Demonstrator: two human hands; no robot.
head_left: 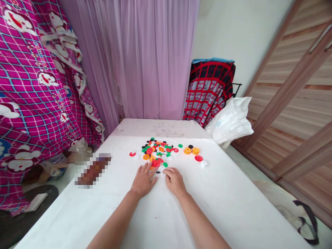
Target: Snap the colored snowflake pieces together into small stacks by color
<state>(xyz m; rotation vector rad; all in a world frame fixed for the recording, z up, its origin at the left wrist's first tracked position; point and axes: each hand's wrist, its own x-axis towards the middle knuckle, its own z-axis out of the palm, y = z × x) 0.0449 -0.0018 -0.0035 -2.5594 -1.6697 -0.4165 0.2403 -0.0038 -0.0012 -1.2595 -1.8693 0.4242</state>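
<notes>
In the head view, the left hand point(143, 180) is palm down, its fingers apart, at the near edge of the pile of coloured discs point(161, 149); the right hand point(175, 182) is curled beside it, and I cannot tell if it pinches a disc. The white table point(223, 204) stretches widely from both hands to its side edges.

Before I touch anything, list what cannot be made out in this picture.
In the head view:
Right hand: curled fingers hide whether its grip holds a disc.
Left hand: its fingers hide whatever lies beneath them.
Pile of colored discs: upper discs cover the lower ones.
Brownish object at left: pixelated, so unidentifiable.
Wooden wardrobe: cut off by the right edge.
White bag: its sides hide any contents.
</notes>
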